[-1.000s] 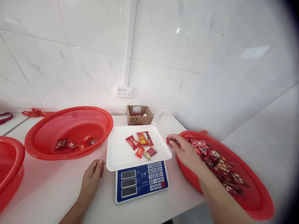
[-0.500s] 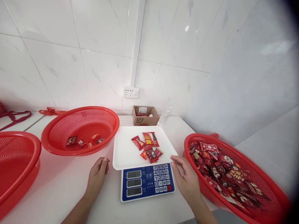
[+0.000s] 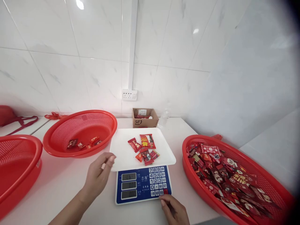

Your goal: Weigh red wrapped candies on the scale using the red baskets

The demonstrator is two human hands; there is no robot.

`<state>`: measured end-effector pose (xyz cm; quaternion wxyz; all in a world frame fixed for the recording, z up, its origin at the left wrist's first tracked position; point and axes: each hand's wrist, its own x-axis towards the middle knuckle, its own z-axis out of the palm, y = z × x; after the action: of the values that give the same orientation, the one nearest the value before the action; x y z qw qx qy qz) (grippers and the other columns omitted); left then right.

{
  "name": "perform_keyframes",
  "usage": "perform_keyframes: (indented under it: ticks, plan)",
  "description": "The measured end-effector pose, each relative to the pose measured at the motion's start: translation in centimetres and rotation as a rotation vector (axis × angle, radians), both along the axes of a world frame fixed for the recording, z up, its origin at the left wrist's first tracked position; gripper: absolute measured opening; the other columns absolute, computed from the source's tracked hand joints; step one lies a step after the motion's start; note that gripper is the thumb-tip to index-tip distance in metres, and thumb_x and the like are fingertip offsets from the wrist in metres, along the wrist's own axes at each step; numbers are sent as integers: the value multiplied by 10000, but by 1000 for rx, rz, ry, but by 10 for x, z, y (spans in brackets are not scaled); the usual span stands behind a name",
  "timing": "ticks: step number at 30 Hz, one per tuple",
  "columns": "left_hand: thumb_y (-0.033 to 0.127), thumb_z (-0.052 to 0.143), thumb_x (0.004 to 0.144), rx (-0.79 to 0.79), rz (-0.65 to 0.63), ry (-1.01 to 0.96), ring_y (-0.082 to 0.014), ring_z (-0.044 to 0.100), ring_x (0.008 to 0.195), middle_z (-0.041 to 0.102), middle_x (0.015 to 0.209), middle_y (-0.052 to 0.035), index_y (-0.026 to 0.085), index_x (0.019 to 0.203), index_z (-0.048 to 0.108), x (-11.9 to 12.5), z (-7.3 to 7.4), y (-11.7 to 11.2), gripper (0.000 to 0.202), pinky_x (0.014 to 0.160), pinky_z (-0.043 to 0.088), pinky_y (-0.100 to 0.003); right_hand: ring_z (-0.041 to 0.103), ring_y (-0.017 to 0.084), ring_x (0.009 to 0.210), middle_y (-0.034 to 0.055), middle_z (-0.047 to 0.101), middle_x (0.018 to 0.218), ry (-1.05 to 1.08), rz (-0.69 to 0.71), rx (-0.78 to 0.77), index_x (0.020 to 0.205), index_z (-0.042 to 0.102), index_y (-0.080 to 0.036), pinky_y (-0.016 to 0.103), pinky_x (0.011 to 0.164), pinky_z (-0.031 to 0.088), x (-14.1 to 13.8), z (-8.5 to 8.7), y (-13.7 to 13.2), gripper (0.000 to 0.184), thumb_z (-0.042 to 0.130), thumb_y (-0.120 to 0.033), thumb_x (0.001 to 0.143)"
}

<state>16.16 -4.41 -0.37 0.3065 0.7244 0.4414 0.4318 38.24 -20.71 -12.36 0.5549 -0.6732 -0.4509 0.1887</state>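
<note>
A blue-and-white electronic scale (image 3: 144, 200) carries a white tray (image 3: 120, 156) with several red candy or snack packets (image 3: 147, 141) on it. My left hand (image 3: 98, 173) is at the tray's left edge, fingers curled and thumb tip close to the index finger; nothing shows in it. I cannot tell whether it touches the tray. My right hand (image 3: 175, 210) is by the scale's lower right corner, just below the red key (image 3: 165, 191). Its index finger and thumb are slightly apart and hold nothing; the other fingers are partly hidden.
To the right, a red basket (image 3: 187, 162) is heaped with wrapped packets. Another red basket (image 3: 81, 154) at the left holds several packets, with a further red basket (image 3: 35, 161) beside it. Behind the tray are a cardboard box (image 3: 145, 123) and a clear plastic bottle (image 3: 165, 117).
My left hand has moved up and right to the tray's edge. My right hand has dropped from the tray's right corner to the scale's lower right corner. The view has shifted slightly.
</note>
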Motion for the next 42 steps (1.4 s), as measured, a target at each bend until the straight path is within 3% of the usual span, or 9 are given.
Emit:
perform_keyframes:
  ticks: [2, 6, 11, 16, 21, 31, 36, 39, 42]
  plan:
    - [438, 413, 864, 42, -197, 165, -184, 565, 721, 622, 796, -49, 221, 813, 599, 19, 11, 0, 290, 650, 470, -289, 651, 189, 643, 37, 687, 687, 3, 35, 0, 745, 687, -231, 223, 572, 513, 4, 3, 0, 290, 565, -489, 799]
    - [368, 449, 882, 175, -514, 432, -229, 547, 1029, 600, 1126, -87, 239, 1086, 592, 57, 24, 5, 280, 869, 461, -371, 651, 181, 653, 33, 692, 708, -56, 158, -36, 781, 675, -222, 224, 593, 513, 10, 11, -1, 235, 535, -402, 838]
    - [328, 553, 845, 369, -696, 670, -263, 500, 1122, 569, 1191, -92, 223, 1197, 532, 91, 28, 17, 368, 938, 422, -434, 647, 171, 648, 31, 686, 707, -86, 173, -28, 772, 655, -209, 219, 583, 507, 12, 15, -2, 232, 506, -363, 862]
    - [292, 538, 857, 381, -722, 815, -252, 527, 1112, 576, 1207, -90, 212, 1217, 511, 105, 27, 23, 369, 915, 440, -405, 637, 156, 658, 35, 676, 718, -117, 190, -12, 790, 645, -199, 214, 595, 498, 14, 14, -3, 215, 486, -316, 877]
    - [226, 477, 875, 372, -728, 810, -234, 541, 1095, 589, 1198, -86, 185, 1150, 558, 106, 23, 26, 289, 921, 444, -385, 629, 153, 683, 36, 677, 744, -120, 193, -25, 813, 641, -197, 225, 612, 491, 16, 13, -4, 196, 483, -292, 879]
    - [168, 390, 886, 282, -504, 617, -191, 597, 964, 628, 1099, -55, 193, 1074, 590, 114, 36, 43, 275, 835, 481, -334, 628, 155, 710, 39, 677, 771, -115, 184, -53, 823, 641, -197, 234, 620, 492, 16, 11, -5, 193, 481, -288, 882]
    - [201, 431, 870, 142, -419, 571, -160, 621, 887, 664, 1026, -20, 212, 1058, 583, 121, 36, 61, 243, 806, 495, -293, 632, 153, 713, 38, 677, 774, -130, 189, -47, 834, 638, -197, 233, 630, 493, 16, 10, -6, 172, 489, -271, 878]
    - [265, 465, 865, 162, -438, 614, -207, 593, 1001, 643, 1094, -71, 180, 1109, 577, 123, 27, 66, 281, 875, 477, -342, 631, 149, 718, 35, 674, 771, -129, 186, -43, 837, 635, -199, 227, 637, 489, 16, 9, -6, 166, 486, -259, 881]
    - [388, 496, 859, 235, -460, 641, -283, 386, 1275, 487, 1337, -140, 149, 1239, 510, 125, 17, 63, 449, 1052, 323, -435, 630, 146, 716, 33, 671, 768, -124, 189, -43, 834, 634, -201, 219, 632, 484, 16, 8, -5, 166, 484, -254, 883]
